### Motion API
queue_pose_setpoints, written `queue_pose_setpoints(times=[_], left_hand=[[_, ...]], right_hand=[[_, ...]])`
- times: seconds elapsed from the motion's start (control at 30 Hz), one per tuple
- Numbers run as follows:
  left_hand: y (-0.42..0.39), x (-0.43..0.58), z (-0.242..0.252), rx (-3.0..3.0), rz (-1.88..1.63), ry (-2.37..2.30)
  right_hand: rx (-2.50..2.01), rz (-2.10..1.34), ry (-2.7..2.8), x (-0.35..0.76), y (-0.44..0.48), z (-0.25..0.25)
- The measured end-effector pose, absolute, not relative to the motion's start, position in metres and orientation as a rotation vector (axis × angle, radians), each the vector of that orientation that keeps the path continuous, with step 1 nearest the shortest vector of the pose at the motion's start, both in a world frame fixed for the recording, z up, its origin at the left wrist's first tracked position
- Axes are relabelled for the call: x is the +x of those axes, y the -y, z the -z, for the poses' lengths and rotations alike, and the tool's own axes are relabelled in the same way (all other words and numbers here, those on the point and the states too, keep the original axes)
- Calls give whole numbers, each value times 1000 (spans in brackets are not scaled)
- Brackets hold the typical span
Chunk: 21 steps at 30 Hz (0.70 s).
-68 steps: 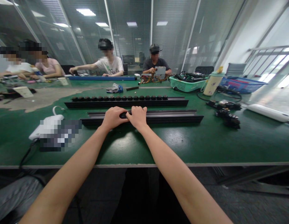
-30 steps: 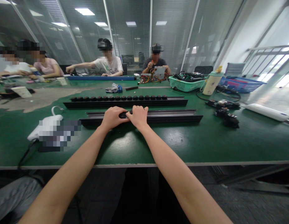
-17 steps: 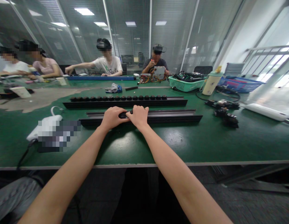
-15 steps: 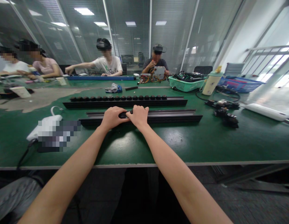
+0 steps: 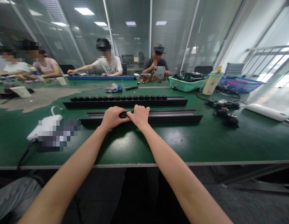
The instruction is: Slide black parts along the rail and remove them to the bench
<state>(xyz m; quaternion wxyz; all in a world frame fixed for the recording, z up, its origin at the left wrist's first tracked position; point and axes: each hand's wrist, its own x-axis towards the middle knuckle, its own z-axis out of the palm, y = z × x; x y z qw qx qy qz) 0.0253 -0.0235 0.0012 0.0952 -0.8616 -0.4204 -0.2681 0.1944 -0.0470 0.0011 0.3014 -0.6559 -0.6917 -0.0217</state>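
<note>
Two hands, left (image 5: 113,117) and right (image 5: 139,115), at the near rail (image 5: 174,119).
Hands: fingers bent over the rail's middle, thumbs close together; whether they grip, and on what, cannot be told. Near rail: long, black, lying crosswise on green table (image 5: 181,149). Behind, roughly parallel: far rail (image 5: 126,104), bearing a row of black rounds (image 5: 117,98). Left: white device (image 5: 53,122). Right: black parts (image 5: 228,118), bottle (image 5: 212,84), green basket (image 5: 185,85). Far side: four co-workers (image 5: 110,66), seated.
</note>
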Motion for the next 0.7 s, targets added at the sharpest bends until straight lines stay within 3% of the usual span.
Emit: queue_pose_setpoints(times=[0.7], left_hand=[[23, 25, -1, -2549, 803, 1237]], right_hand=[[-1758, 56, 1823, 197, 48, -3]])
